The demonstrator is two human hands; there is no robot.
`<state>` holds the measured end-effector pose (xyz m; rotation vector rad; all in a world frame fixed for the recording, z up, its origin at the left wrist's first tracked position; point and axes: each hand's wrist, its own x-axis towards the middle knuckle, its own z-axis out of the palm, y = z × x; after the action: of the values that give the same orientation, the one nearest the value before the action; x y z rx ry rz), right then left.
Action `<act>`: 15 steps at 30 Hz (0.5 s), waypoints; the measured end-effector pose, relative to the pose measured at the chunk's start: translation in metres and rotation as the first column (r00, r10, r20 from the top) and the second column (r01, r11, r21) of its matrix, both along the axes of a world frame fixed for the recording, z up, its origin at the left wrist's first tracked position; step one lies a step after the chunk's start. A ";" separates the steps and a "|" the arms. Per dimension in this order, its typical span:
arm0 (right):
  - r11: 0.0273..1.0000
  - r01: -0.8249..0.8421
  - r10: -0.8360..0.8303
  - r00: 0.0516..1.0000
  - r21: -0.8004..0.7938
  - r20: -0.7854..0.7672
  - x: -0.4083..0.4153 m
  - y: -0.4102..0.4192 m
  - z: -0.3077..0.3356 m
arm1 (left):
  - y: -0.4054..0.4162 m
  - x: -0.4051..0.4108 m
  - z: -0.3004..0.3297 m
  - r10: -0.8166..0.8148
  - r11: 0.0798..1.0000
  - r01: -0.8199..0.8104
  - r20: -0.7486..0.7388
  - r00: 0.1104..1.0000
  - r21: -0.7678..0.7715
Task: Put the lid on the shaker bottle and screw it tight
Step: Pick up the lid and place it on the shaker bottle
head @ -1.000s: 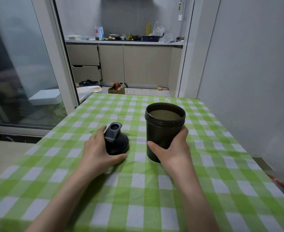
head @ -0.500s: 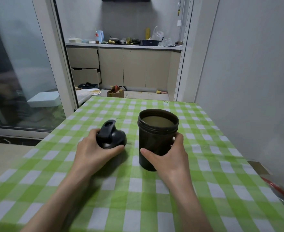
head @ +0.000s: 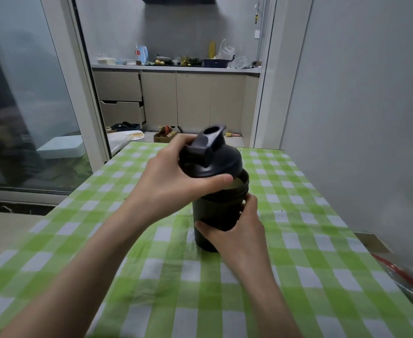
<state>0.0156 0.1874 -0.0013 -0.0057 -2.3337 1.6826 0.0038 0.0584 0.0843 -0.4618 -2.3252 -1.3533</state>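
At centre frame, a person's left hand [head: 169, 181] holds the black lid [head: 210, 159] tilted over the mouth of the shaker bottle [head: 216, 215], which stands on the green-checked tablecloth [head: 298, 240] with the right hand [head: 239, 228] wrapped around its lower body. The lid looks lowered but not seated (a sliver of the rim shows at right), so squaring it and screwing it tight appear still to come.
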 end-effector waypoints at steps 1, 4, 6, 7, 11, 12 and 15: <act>1.000 0.003 -0.002 1.000 0.006 -0.003 0.000 0.000 0.000 | 0.002 -0.001 -0.001 -0.003 0.999 0.003 -0.004 1.000 -0.038; 1.000 0.005 -0.005 1.000 0.021 -0.010 -0.001 0.000 -0.001 | 0.004 -0.004 -0.003 -0.001 0.996 0.000 -0.011 1.000 -0.088; 1.000 0.004 -0.004 1.000 0.018 -0.013 -0.001 0.000 -0.001 | 0.006 -0.006 -0.004 -0.002 0.996 0.001 -0.008 1.000 -0.089; 1.000 0.004 -0.004 1.000 0.017 -0.013 -0.001 0.000 -0.002 | 0.007 -0.006 -0.004 -0.005 0.996 0.005 -0.003 1.000 -0.090; 1.000 0.003 -0.003 1.000 0.023 -0.016 -0.002 0.000 -0.002 | 0.012 -0.008 -0.004 -0.017 0.994 0.017 0.004 1.000 -0.112; 1.000 0.003 -0.002 1.000 0.027 -0.016 -0.002 0.000 -0.002 | 0.012 -0.008 -0.004 -0.020 0.993 0.020 0.005 1.000 -0.115; 1.000 0.005 -0.005 1.000 0.031 -0.018 -0.002 0.000 -0.002 | 0.012 -0.009 -0.004 -0.018 0.991 0.018 0.002 1.000 -0.130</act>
<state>0.0140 0.1875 -0.0035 0.0092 -2.3443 1.6372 -0.0047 0.0703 0.0805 -0.5231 -2.4257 -1.2145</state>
